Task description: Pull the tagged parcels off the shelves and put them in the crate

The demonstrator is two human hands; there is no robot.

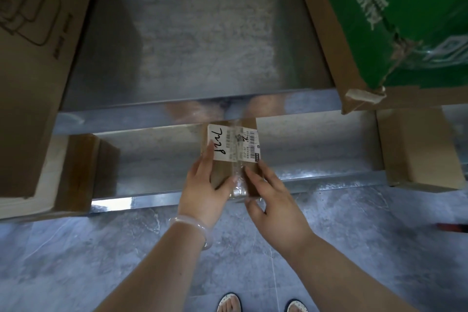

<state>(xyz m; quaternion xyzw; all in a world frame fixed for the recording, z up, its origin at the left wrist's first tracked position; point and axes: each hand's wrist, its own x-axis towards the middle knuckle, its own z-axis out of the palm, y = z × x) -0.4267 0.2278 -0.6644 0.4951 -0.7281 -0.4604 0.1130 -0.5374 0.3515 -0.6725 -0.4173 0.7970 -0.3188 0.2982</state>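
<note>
A small brown cardboard parcel (pixel 234 152) with a white shipping label and black handwriting sits over the lower metal shelf (pixel 157 159), near its front edge. My left hand (pixel 202 185) grips its left side, thumb across the top and fingers along the edge. My right hand (pixel 273 200) holds its right near corner, fingers on the taped top and thumb below. No crate is in view.
A large brown box (pixel 33 71) fills the left, with a smaller brown box (pixel 81 172) beneath it. A green-printed carton (pixel 395 20) lies on the upper shelf (pixel 202 33) at right. Another cardboard box (pixel 417 147) stands on the lower shelf's right. Grey tiled floor lies below.
</note>
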